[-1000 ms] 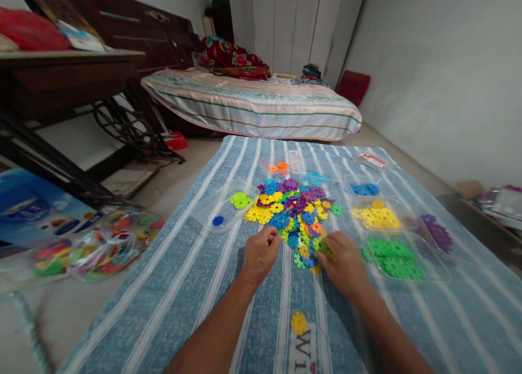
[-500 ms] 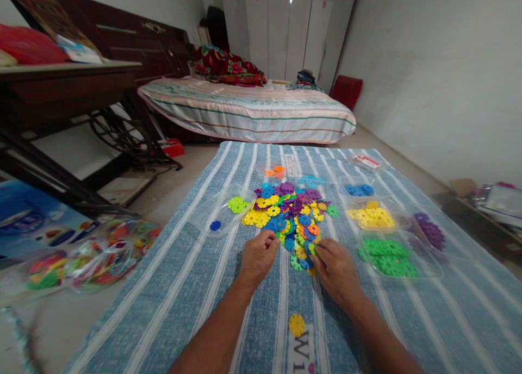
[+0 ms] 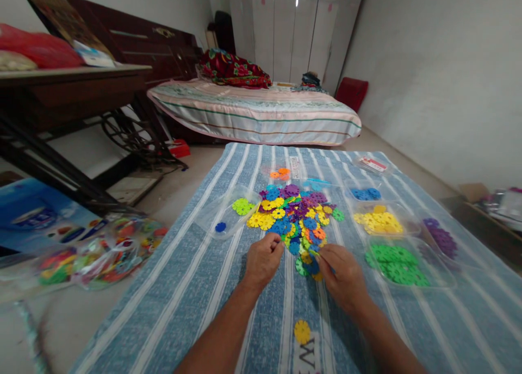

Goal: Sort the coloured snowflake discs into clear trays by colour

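A mixed pile of notched, flower-shaped plastic discs (image 3: 291, 216) lies mid-table in purple, yellow, blue, green and orange. At its front left edge is my left hand (image 3: 263, 261), fingers curled together; whatever they hold, if anything, is hidden. My right hand (image 3: 341, 270) pinches a yellow-green disc (image 3: 313, 253) between thumb and fingers, at the front right of the pile. One yellow disc (image 3: 302, 331) lies alone on the striped cloth, nearer to me.
Clear boxes hold sorted discs: green (image 3: 397, 262), yellow (image 3: 379, 222), purple (image 3: 442, 238), blue (image 3: 366, 193), orange (image 3: 280, 174). On the left, a clear box (image 3: 206, 217) contains yellow-green discs and a dark blue one. A sewing-machine table (image 3: 81, 72) and bagged toys (image 3: 106, 254) stand further left.
My right hand has lifted a yellow-green disc slightly off the pile's front edge. The left hand stays curled at the pile. The whole view has shifted a little.
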Demonstrator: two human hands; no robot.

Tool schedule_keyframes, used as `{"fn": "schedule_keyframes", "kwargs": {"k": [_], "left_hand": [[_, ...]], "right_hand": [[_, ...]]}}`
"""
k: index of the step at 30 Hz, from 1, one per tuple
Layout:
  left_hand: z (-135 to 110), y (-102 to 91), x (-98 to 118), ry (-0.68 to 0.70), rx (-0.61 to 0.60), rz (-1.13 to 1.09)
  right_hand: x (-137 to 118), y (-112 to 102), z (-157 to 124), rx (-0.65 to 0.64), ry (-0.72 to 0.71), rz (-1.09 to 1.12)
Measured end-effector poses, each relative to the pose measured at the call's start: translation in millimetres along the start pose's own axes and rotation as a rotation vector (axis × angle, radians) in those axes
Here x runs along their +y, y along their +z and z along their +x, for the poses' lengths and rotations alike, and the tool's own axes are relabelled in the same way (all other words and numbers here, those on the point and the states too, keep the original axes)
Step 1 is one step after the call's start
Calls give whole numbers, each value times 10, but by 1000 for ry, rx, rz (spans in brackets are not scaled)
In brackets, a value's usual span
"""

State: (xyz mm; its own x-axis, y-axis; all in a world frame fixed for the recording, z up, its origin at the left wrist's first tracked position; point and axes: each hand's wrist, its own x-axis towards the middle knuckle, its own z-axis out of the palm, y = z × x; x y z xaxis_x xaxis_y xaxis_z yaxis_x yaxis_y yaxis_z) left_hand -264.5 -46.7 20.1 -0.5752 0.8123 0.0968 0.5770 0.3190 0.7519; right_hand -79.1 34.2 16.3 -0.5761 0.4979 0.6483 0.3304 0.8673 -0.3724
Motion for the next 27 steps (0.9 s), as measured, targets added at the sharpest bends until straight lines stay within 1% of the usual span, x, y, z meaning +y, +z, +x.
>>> {"fn": "schedule_keyframes", "kwargs": {"k": [4,6,9,12,14,16,18,20,24,27], "left_hand": [[-1,12,-18,7,3,6],[-4,11,-14,5,-2,13],[-5,0,4,-8,-13,25],[1,-12,15,-2,-34,24],[7,-16,9,-1,-49,20],[12,-16,-4,-5,-52,15],[13,-11,-18,2,-49,7],[9,-5,-24,19,-55,18],[-22,3,2,59,-53,121],[-57,15,35,133,-73,198]], "right_hand": [[-26,12,111,-20,-8,22],[-47,56,253,-37,-30,24],[-141,187,657,-69,-80,10],[-314,383,1214,-82,-136,-41],[-435,512,1539,-87,-143,-82],[-516,601,1726,-101,-153,-88],[-529,626,1737,-110,-171,-70],[-461,587,1601,-103,-175,-42],[-167,379,1127,-73,-87,-13],[49,206,748,-94,-10,-25]]}}
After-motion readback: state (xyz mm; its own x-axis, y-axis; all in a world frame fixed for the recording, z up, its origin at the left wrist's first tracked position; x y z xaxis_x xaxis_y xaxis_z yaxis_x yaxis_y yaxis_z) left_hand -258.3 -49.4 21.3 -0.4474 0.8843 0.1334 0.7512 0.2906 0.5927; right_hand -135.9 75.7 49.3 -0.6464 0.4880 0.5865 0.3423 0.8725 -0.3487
